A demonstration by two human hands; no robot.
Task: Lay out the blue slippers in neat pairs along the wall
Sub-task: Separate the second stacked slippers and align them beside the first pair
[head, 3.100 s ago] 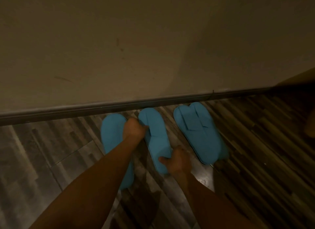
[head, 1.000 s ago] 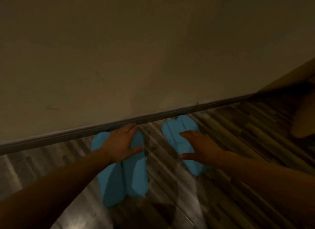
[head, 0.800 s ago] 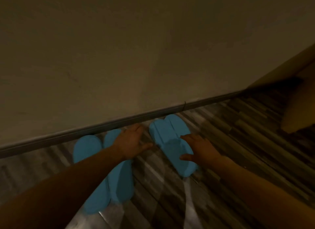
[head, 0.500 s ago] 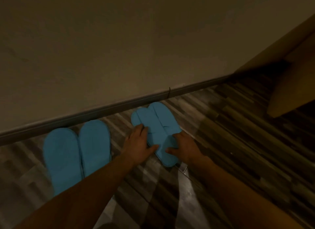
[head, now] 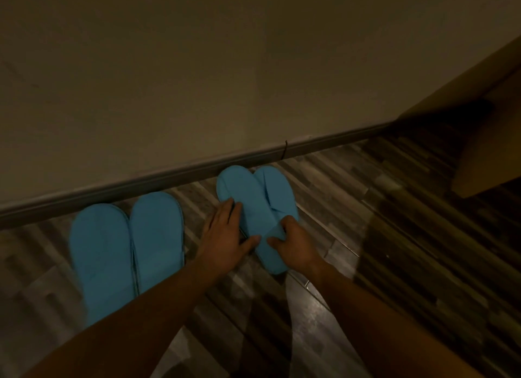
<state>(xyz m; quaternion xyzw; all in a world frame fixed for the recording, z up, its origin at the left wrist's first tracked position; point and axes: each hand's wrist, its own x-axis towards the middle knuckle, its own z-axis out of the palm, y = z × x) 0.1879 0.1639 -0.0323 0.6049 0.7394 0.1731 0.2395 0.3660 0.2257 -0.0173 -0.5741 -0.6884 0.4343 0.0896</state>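
Left hand (head: 225, 236) lies flat, fingers spread, on soft blue right pair (head: 253, 205); right hand (head: 293, 245) pinches its heel. Left pair (head: 127, 245) rests flat.

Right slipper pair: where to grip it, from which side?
Grip the right pair at its heel end, from the near side: toes sit close to the baseboard, heels point toward the person. Both hands already rest there.

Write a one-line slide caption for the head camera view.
Both hands, left hand and right hand, adjust the overlapping right pair beside the side-by-side left pair along the wall.
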